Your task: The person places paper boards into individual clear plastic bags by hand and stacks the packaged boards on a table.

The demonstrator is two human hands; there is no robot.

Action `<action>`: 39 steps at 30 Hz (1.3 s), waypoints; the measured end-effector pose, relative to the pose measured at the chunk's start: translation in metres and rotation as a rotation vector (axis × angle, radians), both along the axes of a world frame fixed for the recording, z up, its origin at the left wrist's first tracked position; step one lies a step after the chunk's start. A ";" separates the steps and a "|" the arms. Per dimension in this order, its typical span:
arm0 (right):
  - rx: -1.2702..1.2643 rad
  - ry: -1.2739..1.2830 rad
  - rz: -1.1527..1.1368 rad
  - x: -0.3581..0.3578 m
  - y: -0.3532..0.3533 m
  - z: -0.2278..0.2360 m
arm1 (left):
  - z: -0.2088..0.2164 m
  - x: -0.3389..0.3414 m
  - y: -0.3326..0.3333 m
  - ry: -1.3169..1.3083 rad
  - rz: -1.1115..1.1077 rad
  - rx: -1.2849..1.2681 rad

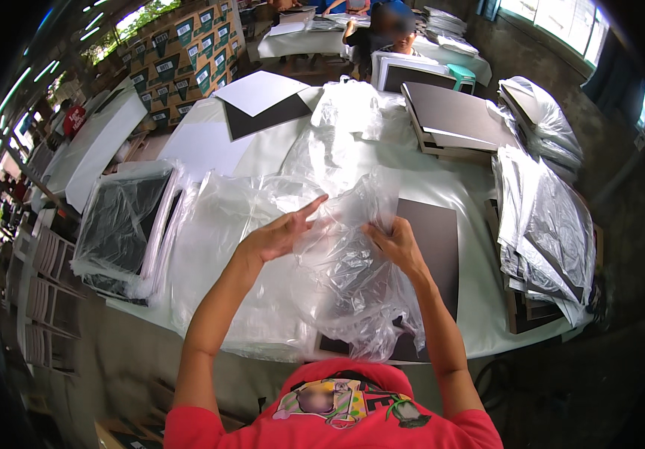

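Note:
A crumpled clear plastic bag point(352, 277) spreads across the middle of the table in front of me. My right hand point(391, 238) pinches its upper edge, the fingers closed on the film. On the other side of the bag, my left hand point(281, 233) has its fingers stretched apart, partly behind or against the film; it does not grip it. Beneath the bag and to its right lies a dark flat panel point(436, 258), partly covered by plastic and my right forearm. More loose clear film point(233, 224) lies to the left of the bag.
Plastic-wrapped dark panels point(124, 228) are stacked at the table's left. Bagged panels point(547, 224) pile up at the right edge, and brown boards point(461, 116) lie at the far right. White sheets point(263, 91) rest at the far left. Another person sits beyond the table.

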State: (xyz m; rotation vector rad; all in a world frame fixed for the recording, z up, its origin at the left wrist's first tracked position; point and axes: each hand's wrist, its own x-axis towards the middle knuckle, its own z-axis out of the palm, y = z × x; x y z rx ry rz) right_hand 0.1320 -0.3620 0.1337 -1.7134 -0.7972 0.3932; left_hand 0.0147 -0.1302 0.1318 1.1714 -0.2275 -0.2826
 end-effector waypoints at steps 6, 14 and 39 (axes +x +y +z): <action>-0.026 -0.040 -0.066 -0.001 -0.001 0.000 | 0.014 -0.001 -0.019 0.134 0.080 0.208; 0.005 -0.023 -0.054 0.009 -0.009 -0.010 | 0.021 -0.007 -0.026 0.158 0.127 0.130; 0.238 0.656 -0.076 0.057 -0.093 -0.023 | -0.022 -0.035 0.213 0.113 0.929 0.198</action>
